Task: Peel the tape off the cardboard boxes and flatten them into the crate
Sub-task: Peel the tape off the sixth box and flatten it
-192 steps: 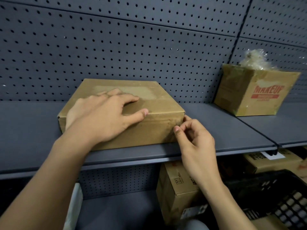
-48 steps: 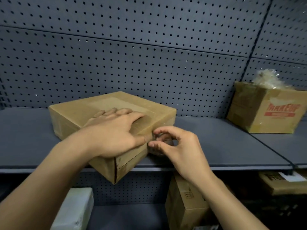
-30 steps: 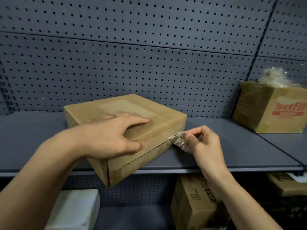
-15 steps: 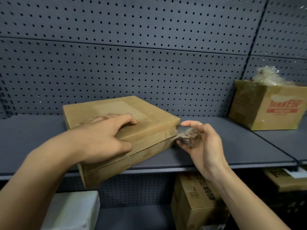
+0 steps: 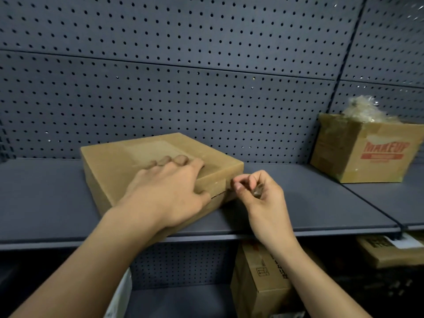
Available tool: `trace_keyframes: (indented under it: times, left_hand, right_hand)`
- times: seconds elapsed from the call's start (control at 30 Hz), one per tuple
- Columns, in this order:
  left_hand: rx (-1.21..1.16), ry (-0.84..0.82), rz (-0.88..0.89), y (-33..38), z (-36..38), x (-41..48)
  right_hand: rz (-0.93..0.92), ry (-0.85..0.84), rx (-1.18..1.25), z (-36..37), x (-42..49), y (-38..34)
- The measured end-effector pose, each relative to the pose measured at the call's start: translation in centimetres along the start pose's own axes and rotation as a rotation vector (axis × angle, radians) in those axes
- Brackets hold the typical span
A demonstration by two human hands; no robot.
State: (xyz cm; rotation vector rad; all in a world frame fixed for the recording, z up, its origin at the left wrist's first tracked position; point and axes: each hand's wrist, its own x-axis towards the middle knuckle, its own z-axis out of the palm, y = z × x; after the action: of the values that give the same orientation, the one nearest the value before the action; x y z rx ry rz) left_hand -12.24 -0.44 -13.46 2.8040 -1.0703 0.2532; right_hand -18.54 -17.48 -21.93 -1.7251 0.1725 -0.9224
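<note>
Pinning box (image 5: 142,157) under your flat left hand (image 5: 169,189) | right fingers (image 5: 238,185) pinching tape beside its corner | thin strip risking tearing.

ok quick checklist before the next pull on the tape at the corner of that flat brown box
1. Flat brown cardboard box resting on the grey metal shelf: ok.
2. Left hand pressed flat on the box top, steadying it: ok.
3. Right hand at the box's right corner, fingertips pinched: ok.
4. Clear tape end actually caught in the pinch: cannot tell.
5. Crumpled clear tape wad in the right palm, crowding the grip: not ok.
6. Crate for the flattened box in view: not ok.
</note>
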Motion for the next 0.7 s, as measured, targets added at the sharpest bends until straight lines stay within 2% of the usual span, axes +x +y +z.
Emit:
trace_keyframes:
  times: [0.37,0.6,0.7]
  left_hand:
    - [-0.022,-0.027,0.051,-2.2,-0.5,-0.6]
    - [-0.063,-0.041,0.081,-2.7,-0.5,-0.8]
    - [-0.070,-0.048,0.094,-3.0,-0.5,-0.9]
  right_hand:
    - [0.161,-0.188,0.403,-0.5,-0.1,-0.7]
    - [0.083,-0.090,0.255,0.4,-0.2,-0.6]
    - [0.050,0.008,0.168,0.3,-0.2,-0.7]
